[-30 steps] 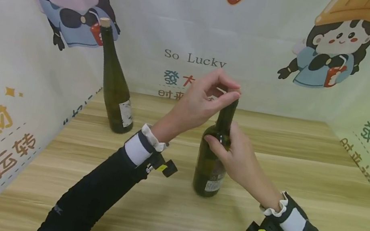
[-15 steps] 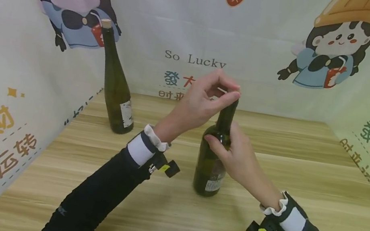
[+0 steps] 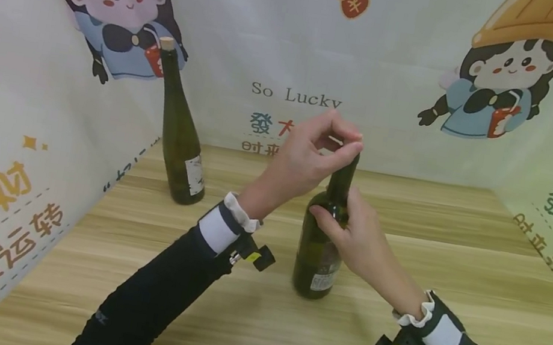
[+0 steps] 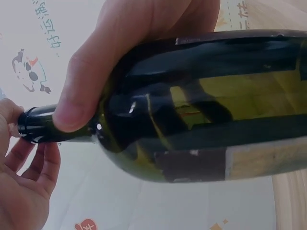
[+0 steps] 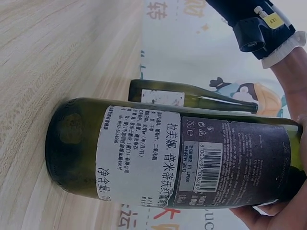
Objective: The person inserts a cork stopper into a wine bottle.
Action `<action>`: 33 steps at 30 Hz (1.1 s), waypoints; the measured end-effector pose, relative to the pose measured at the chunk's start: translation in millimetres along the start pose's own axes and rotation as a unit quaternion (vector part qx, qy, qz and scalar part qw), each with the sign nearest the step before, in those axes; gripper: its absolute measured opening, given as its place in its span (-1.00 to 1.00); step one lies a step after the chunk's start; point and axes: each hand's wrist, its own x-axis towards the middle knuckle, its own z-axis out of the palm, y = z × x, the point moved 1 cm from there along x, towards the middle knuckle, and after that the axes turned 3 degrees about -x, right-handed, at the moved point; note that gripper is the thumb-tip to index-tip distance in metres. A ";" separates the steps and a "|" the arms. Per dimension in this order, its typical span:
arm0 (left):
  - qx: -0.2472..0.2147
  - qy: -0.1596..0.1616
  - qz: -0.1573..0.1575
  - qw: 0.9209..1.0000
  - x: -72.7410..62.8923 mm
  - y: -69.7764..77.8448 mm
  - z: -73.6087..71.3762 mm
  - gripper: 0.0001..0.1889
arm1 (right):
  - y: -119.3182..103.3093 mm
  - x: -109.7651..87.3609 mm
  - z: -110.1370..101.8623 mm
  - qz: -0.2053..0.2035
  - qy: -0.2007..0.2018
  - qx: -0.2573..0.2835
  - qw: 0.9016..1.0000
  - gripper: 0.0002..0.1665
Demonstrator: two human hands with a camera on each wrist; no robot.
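A dark green wine bottle point(image 3: 314, 258) stands upright on the table before me. My right hand point(image 3: 361, 235) grips it round the shoulder, the thumb across the near side. My left hand point(image 3: 307, 150) is at the bottle's mouth, thumb and fingertips pinching the top. Whatever may sit in the mouth is hidden by these fingers. In the left wrist view, fingers of the left hand point(image 4: 29, 177) touch the rim end of the neck point(image 4: 41, 122). The right wrist view shows the bottle's white and dark back labels point(image 5: 139, 153).
A second, slimmer green bottle point(image 3: 180, 138) with a cork point(image 3: 167, 43) in its mouth stands at the back left of the wooden table point(image 3: 240, 325). A printed cloth point(image 3: 396, 82) hangs behind and along both sides. A small camera point(image 3: 259, 257) sits on each wrist.
The whole head view has shifted slightly down and to the right. Both hands keep the same hold on the bottle, with no clear movement of bottle or fingers.
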 end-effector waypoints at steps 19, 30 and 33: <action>0.041 0.028 0.017 0.999 -6.2 3.6 5.6 -0.92 | 0.2 -0.5 -0.3 -0.007 -0.026 0.013 1.000 -0.59; 0.032 0.027 0.035 0.998 -2.1 -17.6 6.6 -0.91 | -2.7 0.9 -4.2 0.000 -0.024 0.010 1.000 -0.59; 0.033 0.026 0.037 0.998 -1.6 -19.2 6.8 -0.91 | -2.9 1.0 -4.7 0.003 -0.025 0.015 1.000 -0.60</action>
